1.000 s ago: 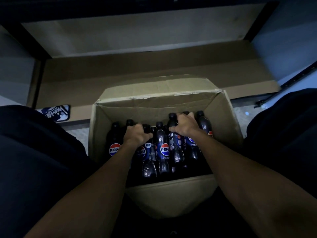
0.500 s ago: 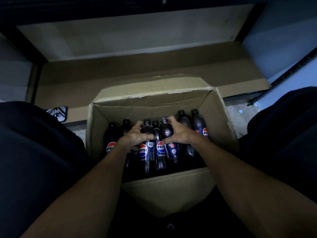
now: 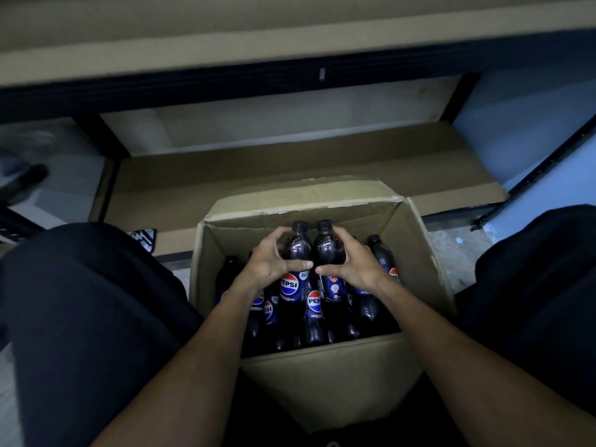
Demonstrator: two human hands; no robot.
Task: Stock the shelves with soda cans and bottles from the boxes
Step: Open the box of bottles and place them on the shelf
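The left hand (image 3: 269,267) and right hand (image 3: 353,269) each gripped a dark plastic Pepsi bottle (image 3: 296,250), half out of the open brown cardboard box (image 3: 422,262). Touching bottles might bump, slip and drop back.

Side by side, left hand (image 3: 269,267) and right hand (image 3: 353,269) each grip a bottle (image 3: 296,250).

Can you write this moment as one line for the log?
left hand: holds Pepsi bottle | right hand: holds second bottle | pair: side by side, caps up | box: open, other bottles inside
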